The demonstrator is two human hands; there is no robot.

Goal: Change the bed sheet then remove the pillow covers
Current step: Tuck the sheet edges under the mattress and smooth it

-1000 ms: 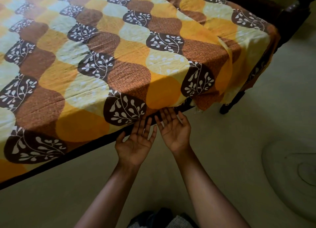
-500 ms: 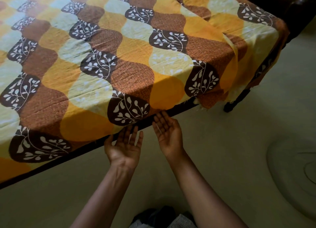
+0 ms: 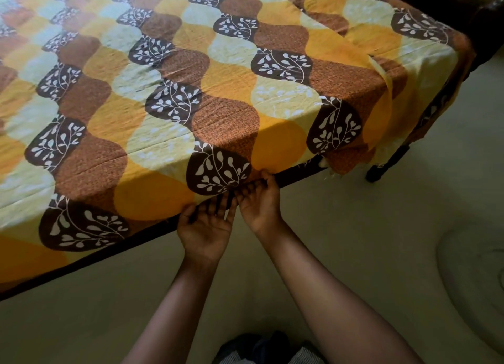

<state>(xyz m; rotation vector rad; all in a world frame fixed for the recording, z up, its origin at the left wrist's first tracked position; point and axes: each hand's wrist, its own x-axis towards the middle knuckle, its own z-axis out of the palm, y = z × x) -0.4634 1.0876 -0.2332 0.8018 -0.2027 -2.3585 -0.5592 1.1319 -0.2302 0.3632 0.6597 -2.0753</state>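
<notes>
**Both hands at the hem of the patterned sheet**

The bed sheet point(image 3: 218, 104), printed in wavy bands of orange, yellow, cream and brown with dark leaf medallions, lies spread over the bed and covers its top from edge to edge. Along the near side its hem ends at the dark bed rail point(image 3: 109, 243). At the far right corner the cloth hangs loose in folds, down past the dark bed leg point(image 3: 387, 161).

The left hand point(image 3: 207, 224) is turned palm up just below the rail. Its grip is spread, with straight fingers reaching under the hem and the tips lost in shadow. The right hand point(image 3: 259, 200) sits just beside it, touching or nearly so. Its fingers also point under the hem and its thumb tip rests against the cloth at the foot of a leaf medallion. Whether this grip pinches the sheet or only presses it cannot be told.

Below the forearms lies the pale floor point(image 3: 354, 241), and a faint rounded shape point(image 3: 477, 268) sits at the right edge.
</notes>
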